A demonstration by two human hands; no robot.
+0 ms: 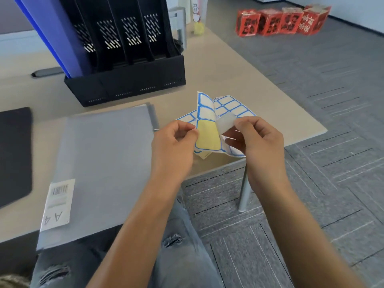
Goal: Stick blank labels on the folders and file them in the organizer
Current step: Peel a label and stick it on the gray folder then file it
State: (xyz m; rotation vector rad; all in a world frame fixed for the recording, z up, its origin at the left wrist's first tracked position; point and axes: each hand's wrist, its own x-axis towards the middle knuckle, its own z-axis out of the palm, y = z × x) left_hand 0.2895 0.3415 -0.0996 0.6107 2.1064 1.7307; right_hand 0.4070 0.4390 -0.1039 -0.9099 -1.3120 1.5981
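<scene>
A grey folder (104, 163) lies flat on the desk in front of me, with a white barcode sticker marked A4 (57, 204) near its left front corner. My left hand (174, 140) pinches the left edge of a label sheet (207, 125) with blue-bordered white labels; one slot shows bare yellow backing. My right hand (255, 138) pinches a single white label (225, 123) that curls up off the sheet. More label sheets (232, 107) lie beneath on the desk. The black organizer (124, 80) stands behind the folder, with a blue folder (56, 34) upright in its left slot.
A dark mat (14, 150) lies at the desk's left edge. The beige desk's (239, 80) right corner sits just past my hands, with a metal leg (244, 190) below. Red boxes (280, 21) stand on the grey carpet far right.
</scene>
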